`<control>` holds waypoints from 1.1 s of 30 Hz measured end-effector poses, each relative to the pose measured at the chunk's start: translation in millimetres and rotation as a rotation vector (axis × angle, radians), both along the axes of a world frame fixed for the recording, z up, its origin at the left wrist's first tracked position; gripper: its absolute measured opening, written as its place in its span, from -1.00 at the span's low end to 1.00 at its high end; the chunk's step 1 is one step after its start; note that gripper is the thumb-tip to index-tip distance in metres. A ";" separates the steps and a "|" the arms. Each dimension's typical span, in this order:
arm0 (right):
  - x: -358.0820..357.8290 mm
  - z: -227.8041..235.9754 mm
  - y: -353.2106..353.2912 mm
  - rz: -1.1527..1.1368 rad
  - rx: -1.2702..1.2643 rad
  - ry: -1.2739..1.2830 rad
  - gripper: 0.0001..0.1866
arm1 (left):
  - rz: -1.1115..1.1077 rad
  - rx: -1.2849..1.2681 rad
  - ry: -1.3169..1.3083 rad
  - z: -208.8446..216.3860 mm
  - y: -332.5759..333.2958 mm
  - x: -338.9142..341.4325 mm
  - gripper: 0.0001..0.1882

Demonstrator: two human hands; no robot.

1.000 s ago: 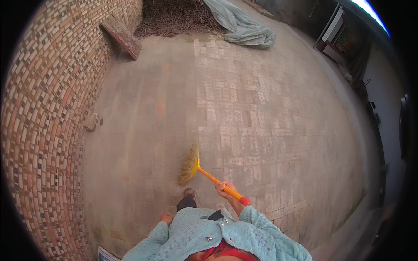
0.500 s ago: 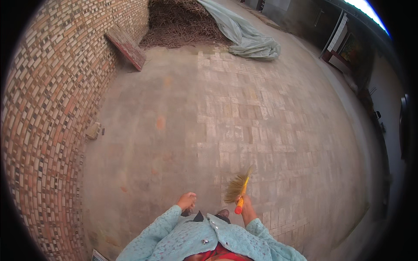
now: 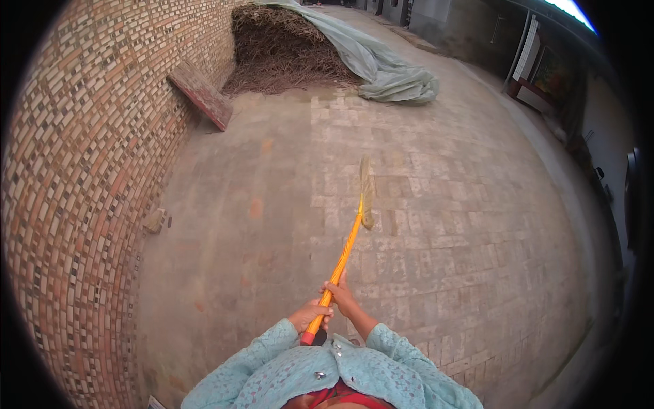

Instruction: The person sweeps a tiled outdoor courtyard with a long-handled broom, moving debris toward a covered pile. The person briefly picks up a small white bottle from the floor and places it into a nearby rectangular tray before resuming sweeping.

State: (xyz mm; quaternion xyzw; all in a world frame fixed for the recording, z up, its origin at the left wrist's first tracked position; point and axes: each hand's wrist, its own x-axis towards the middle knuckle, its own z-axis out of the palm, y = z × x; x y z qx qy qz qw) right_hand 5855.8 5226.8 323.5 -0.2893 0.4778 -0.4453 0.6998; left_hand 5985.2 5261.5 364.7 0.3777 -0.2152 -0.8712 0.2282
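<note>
A broom (image 3: 349, 244) with an orange-yellow striped handle, a red end cap and a straw-coloured brush head slants away in front of me. Its brush is out over the brick paving, seen narrow from above. Near the capped end, my left hand (image 3: 310, 315) is closed on the handle. Farther up the shaft my right hand (image 3: 340, 294) grips it too, fingers wrapped round. The red cap lies close to the front of my light blue lace jacket (image 3: 300, 368).
A patterned brick wall (image 3: 88, 204) runs along the left. Against it lean a worn reddish board (image 3: 201, 95) and, nearer, a stone block (image 3: 154, 220). At the far end a heap of dry stalks (image 3: 293, 51) lies partly under a pale green sheet (image 3: 395, 78).
The broom has swung from upright-looking in my right hand to reaching forward, brush away from me. My left hand, empty before, has taken hold of the handle's end.
</note>
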 end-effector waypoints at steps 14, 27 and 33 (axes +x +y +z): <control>-183.9 -168.7 216.9 0.652 0.381 0.783 -0.08 | 0.084 -0.014 -0.758 -122.4 -52.2 76.7 -0.84; -210.8 -134.8 244.9 0.078 0.617 0.488 -0.16 | -0.578 -0.038 -0.541 -151.5 17.1 -3.6 -0.86; -211.6 -130.7 250.8 0.047 0.608 0.423 -0.20 | -0.510 -0.094 -0.403 -109.5 15.0 -6.4 -0.86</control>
